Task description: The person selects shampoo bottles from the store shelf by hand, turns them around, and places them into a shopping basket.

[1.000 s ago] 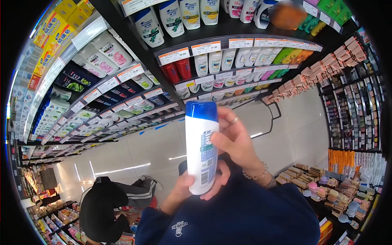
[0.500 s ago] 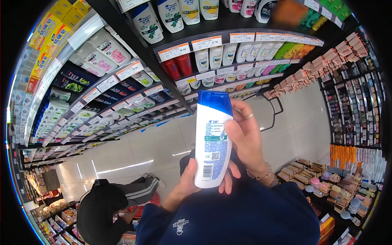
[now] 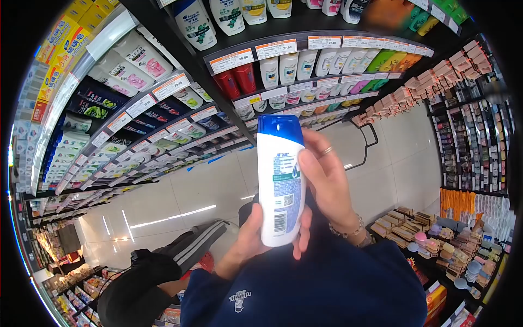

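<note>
A white shampoo bottle [image 3: 280, 191] with a blue cap is held upright in front of my chest, its label with small print and a barcode facing me. My left hand [image 3: 251, 231] grips its lower part, thumb along the left edge and fingertips showing past the right edge. Near the cap, my right hand [image 3: 328, 182] holds the upper right side, thumb on the front edge and fingers behind. A ring and a bead bracelet are on the right hand and wrist. The fingers behind the bottle are partly hidden.
Shelves of shampoo bottles [image 3: 269, 73] with price tags run ahead and to the left. Another person [image 3: 141, 289] in dark clothes is at the lower left. A display of brushes and combs [image 3: 430, 240] stands at the right, and tiled floor [image 3: 190, 191] lies between.
The bottle and both hands have shifted slightly left and up, the grip unchanged. At the lower left, the other person has changed posture, a striped trouser leg now showing more.
</note>
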`<move>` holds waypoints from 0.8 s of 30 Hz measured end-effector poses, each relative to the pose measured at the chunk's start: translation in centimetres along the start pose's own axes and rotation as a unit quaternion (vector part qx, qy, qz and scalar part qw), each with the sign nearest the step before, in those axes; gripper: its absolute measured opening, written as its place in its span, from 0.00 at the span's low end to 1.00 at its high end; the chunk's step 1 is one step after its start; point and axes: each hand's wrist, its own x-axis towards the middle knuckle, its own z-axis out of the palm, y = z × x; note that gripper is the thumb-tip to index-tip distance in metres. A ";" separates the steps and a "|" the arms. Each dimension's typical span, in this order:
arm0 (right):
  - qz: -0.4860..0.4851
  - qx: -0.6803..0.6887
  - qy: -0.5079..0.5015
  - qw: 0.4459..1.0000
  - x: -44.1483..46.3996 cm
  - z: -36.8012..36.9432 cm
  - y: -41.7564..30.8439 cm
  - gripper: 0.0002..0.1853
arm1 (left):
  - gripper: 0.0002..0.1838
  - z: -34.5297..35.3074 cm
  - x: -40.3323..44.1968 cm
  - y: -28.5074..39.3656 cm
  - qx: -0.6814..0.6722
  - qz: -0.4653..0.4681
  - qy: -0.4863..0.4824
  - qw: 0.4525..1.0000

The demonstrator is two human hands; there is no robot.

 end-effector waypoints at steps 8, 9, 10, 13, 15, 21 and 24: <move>-0.009 -0.037 -0.072 0.997 0.0 0.1 0.9 0.40 | 0.47 -1.8 1.1 -1.5 0.519 0.235 0.249 0.783; -0.009 -0.036 -0.072 0.997 0.0 -0.1 1.0 0.40 | 0.49 -2.0 1.2 -1.6 0.571 0.274 0.249 0.733; -0.017 -0.030 -0.084 0.996 0.1 -0.3 1.1 0.39 | 0.49 -1.8 1.1 -1.9 0.570 0.273 0.250 0.733; 0.012 0.008 -0.080 0.997 0.1 -0.8 0.9 0.37 | 0.45 0.1 1.1 -2.0 0.402 0.211 0.278 0.846; 0.079 0.076 -0.051 0.993 0.2 -1.0 0.6 0.35 | 0.36 1.1 1.3 -1.4 0.248 0.055 0.234 0.938; 0.099 0.070 -0.030 0.992 0.0 -2.6 0.1 0.37 | 0.26 0.8 2.7 -3.6 0.248 0.122 0.217 0.936; 0.106 0.061 -0.019 0.992 0.0 -3.6 -0.3 0.39 | 0.25 0.9 3.7 -4.2 0.237 0.111 0.218 0.940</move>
